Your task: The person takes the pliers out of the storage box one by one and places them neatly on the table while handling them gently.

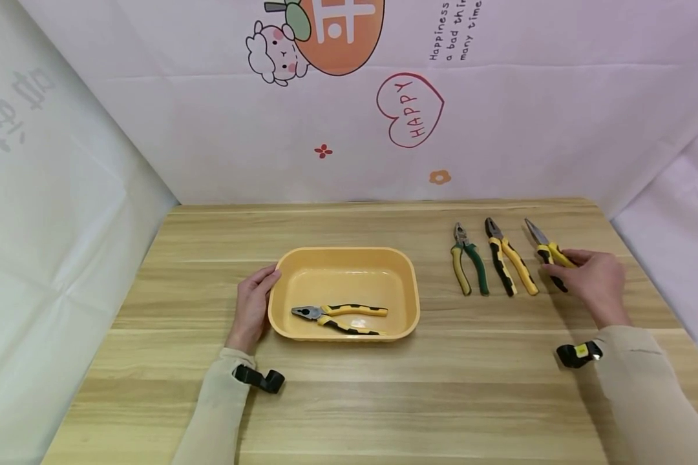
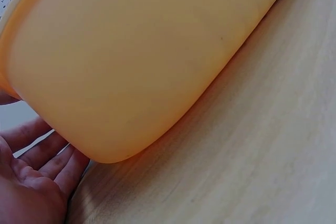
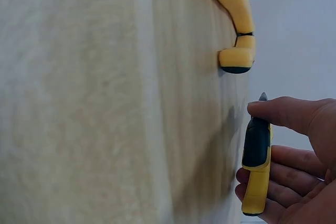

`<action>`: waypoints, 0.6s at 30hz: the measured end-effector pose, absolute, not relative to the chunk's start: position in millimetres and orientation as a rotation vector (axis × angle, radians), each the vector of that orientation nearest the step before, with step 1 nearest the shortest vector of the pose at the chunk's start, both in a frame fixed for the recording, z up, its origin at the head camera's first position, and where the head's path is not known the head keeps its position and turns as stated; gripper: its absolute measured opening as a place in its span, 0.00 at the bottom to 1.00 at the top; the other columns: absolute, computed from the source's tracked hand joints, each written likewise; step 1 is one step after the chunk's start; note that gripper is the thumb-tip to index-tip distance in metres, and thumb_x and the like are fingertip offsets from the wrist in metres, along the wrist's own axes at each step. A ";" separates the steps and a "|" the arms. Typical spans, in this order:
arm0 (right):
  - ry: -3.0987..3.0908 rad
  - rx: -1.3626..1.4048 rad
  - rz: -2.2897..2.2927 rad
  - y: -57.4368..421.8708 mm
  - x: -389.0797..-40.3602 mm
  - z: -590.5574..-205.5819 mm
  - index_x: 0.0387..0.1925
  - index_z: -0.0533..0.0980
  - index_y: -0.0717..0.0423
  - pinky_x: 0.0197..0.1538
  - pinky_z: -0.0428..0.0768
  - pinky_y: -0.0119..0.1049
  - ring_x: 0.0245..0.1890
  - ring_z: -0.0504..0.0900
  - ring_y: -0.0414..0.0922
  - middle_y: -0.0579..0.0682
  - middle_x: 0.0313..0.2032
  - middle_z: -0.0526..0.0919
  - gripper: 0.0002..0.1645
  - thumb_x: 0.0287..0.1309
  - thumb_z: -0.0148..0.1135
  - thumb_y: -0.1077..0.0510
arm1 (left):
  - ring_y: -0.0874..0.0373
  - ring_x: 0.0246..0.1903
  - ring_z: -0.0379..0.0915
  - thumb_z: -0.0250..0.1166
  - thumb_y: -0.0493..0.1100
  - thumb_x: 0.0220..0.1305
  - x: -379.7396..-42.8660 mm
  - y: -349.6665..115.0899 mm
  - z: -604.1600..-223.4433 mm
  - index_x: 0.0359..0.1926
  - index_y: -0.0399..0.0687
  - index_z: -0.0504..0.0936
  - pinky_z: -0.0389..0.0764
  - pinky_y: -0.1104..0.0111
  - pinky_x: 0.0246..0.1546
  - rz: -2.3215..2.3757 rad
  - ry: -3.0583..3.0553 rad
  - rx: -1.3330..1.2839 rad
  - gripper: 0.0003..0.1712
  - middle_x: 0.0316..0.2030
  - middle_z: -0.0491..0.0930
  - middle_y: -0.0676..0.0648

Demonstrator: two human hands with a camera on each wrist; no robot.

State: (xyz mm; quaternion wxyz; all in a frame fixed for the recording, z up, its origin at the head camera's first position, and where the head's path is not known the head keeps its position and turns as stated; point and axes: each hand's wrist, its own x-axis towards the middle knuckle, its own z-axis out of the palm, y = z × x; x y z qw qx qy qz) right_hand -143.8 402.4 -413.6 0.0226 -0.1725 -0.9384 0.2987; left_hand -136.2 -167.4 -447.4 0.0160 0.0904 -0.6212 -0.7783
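A yellow plastic basin [image 1: 343, 258] stands on the table, with combination pliers [image 1: 340, 318] lying inside. My left hand [image 1: 251, 307] holds the basin's left side, its upper digit at the rim. In the left wrist view the other fingers [image 2: 50, 156] reach to the outer wall [image 2: 136, 66]. At the right, my right hand [image 1: 599, 281] grips long-nose pliers [image 1: 538, 234] by their yellow-and-black handles, jaws pointing away from me. The right wrist view shows the thumb [image 3: 286, 114] on one handle [image 3: 256, 145] and fingers behind it.
Left of the right hand lie combination pliers [image 1: 503, 248] with yellow-and-black handles and another pair [image 1: 480, 265] with green handles. A printed white cloth [image 1: 349, 129] hangs along the back edge of the wooden table [image 1: 384, 413]. White cloth also flanks both sides.
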 end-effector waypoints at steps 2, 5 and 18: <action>-2.905 -0.523 0.911 402.8 -144.0 -415.8 0.62 0.75 0.68 0.40 0.70 0.33 0.59 0.74 0.67 0.67 0.57 0.78 0.41 0.59 0.72 0.41 | 0.60 0.45 0.83 0.59 0.36 0.74 -136.5 -167.1 -447.6 0.62 0.24 0.75 0.85 0.69 0.49 -2.420 -1.934 0.279 0.22 0.56 0.80 0.37; -2.906 -0.508 0.884 403.1 -144.3 -418.4 0.62 0.75 0.68 0.43 0.71 0.37 0.60 0.73 0.68 0.68 0.57 0.77 0.40 0.60 0.71 0.42 | 0.60 0.45 0.83 0.59 0.36 0.74 -136.9 -166.8 -448.1 0.61 0.24 0.75 0.85 0.69 0.49 -2.419 -1.932 0.277 0.22 0.55 0.81 0.39; -2.910 -0.499 0.847 400.0 -145.1 -424.5 0.62 0.75 0.69 0.61 0.68 0.64 0.62 0.70 0.71 0.69 0.59 0.76 0.38 0.61 0.71 0.45 | 0.59 0.45 0.83 0.60 0.36 0.73 -135.9 -166.9 -447.2 0.62 0.24 0.75 0.85 0.69 0.50 -2.407 -1.944 0.296 0.22 0.53 0.81 0.39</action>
